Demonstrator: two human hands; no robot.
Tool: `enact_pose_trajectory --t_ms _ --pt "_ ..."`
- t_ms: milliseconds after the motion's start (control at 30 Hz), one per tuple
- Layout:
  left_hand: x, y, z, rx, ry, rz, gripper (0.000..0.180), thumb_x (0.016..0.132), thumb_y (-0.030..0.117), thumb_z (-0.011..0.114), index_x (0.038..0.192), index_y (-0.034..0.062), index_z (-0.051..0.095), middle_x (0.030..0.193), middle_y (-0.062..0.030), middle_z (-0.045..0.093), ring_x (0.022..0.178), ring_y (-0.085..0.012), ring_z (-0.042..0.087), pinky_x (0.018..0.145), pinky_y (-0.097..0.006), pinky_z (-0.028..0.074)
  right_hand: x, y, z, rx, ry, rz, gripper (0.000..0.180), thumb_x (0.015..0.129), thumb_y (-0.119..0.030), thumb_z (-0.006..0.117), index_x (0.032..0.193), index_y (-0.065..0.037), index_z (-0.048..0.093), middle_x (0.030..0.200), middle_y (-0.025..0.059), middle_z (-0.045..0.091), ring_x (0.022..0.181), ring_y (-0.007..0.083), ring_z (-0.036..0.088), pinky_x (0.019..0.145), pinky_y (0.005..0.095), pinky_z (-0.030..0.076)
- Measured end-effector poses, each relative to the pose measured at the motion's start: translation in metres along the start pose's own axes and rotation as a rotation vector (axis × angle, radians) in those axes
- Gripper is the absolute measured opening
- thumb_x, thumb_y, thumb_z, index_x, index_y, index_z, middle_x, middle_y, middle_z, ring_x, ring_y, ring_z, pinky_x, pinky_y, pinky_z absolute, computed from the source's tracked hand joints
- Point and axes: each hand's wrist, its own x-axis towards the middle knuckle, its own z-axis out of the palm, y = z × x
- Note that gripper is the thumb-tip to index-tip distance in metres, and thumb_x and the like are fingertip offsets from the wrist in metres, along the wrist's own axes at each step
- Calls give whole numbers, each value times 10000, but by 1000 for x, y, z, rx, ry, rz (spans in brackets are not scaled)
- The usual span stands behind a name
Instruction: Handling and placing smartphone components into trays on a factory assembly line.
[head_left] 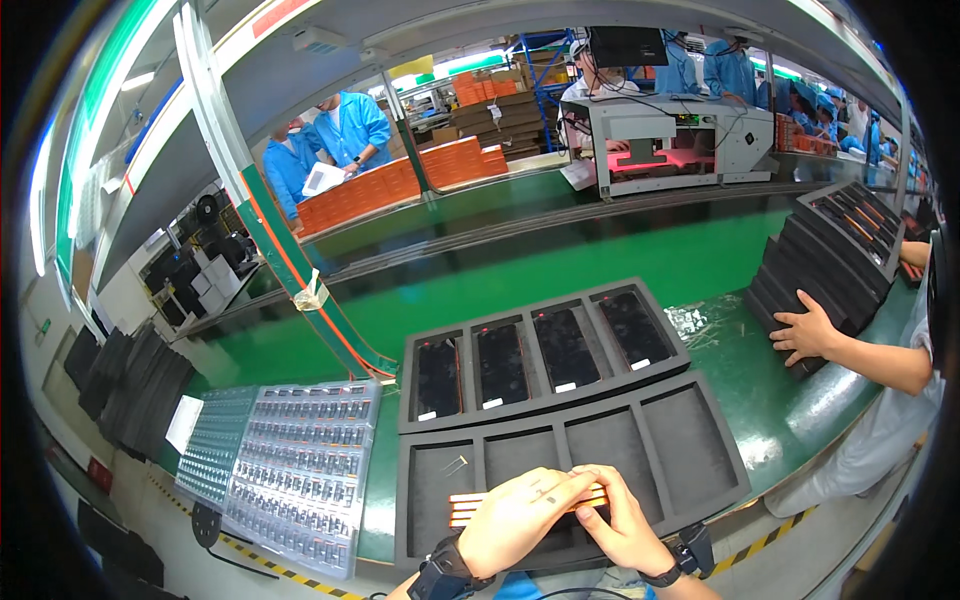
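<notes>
Left: we spot a small metal piece (455,464) lying in the front foam tray (726,440); anything laid on it could get scratched. Middle: the orange-edged stack (466,509), over the tray's near side, could fan apart if our grip slackens unevenly. Our left hand (522,522) grasps across its top, fingers together; our right hand (622,522) clasps its right end, thumb bent.

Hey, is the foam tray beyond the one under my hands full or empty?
Full: all four compartments of the far foam tray show a dark, flat panel inside.
</notes>
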Motion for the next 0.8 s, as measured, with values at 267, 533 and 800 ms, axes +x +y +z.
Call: enact_pose_trajectory --t_ms 267,533,800 --pt "0 7 6 9 75 41 406 830 71 680 1231 25 631 953 -97 679 848 -256 668 761 -344 548 2 -1 -1 -56 1 -23 485 990 -339 570 1321 -5 449 1287 164 536 1198 276 552 1007 378 433" --pt "1 6 3 138 -71 54 392 823 87 672 1209 33 634 955 -68 665 856 -226 650 797 -328 519 1 -4 1 13 9 17 492 983 -334 582 1318 1 451 1272 162 547 1179 276 561 992 365 441" --pt "0 0 3 125 -49 72 436 829 86 668 1260 61 604 1041 -45 672 960 -227 637 894 -343 492 0 -2 0 3 -10 74 487 980 -323 588 1320 -4 445 1277 172 538 1181 269 555 991 370 441"
